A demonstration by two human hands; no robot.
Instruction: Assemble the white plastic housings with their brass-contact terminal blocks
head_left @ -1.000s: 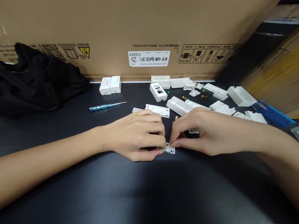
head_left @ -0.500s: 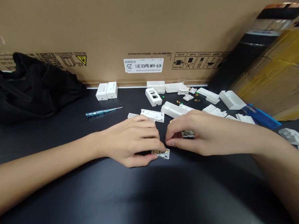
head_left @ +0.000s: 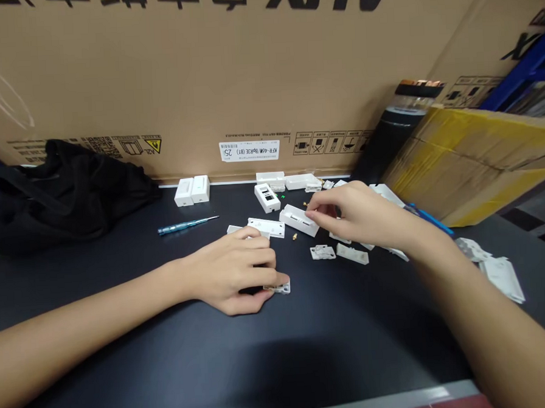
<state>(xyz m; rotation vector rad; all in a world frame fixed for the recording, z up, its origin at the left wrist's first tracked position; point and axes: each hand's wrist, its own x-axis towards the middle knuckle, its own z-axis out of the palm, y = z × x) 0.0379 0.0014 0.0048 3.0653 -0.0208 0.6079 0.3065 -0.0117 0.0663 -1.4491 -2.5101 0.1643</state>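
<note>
Across the back of my view stands a big cardboard box (head_left: 156, 82), with the dark table (head_left: 194, 366) running out in front of it. A carton bound in yellow tape (head_left: 471, 163) sits off to the right, a black cloth bag (head_left: 71, 190) is slumped on the left, and a black bottle (head_left: 383, 143) leans beside the carton.

My left hand (head_left: 233, 270) is curled low over the table, thumb and forefinger pinching a small white plastic fitting (head_left: 283, 287) that pokes out past the fingertips. My right hand (head_left: 359, 211) has just moved away from that fitting and up to the scattered parts, which leaves the left one steadying it alone, as I judge it. Its thumb and forefinger are drawn close together at the end of a long white housing (head_left: 301, 219); I can't tell whether anything is between them.

A blue screwdriver (head_left: 180, 226) lies out to the left, nearer me than two white housings (head_left: 192, 191) set side by side. A windowed white housing (head_left: 267, 198) rests behind the long one. Nearer me are a white strip (head_left: 352, 254) and, just beside it, a flat white plate (head_left: 323, 252). Smallest is a brass piece (head_left: 295, 236) loose on the table.
</note>
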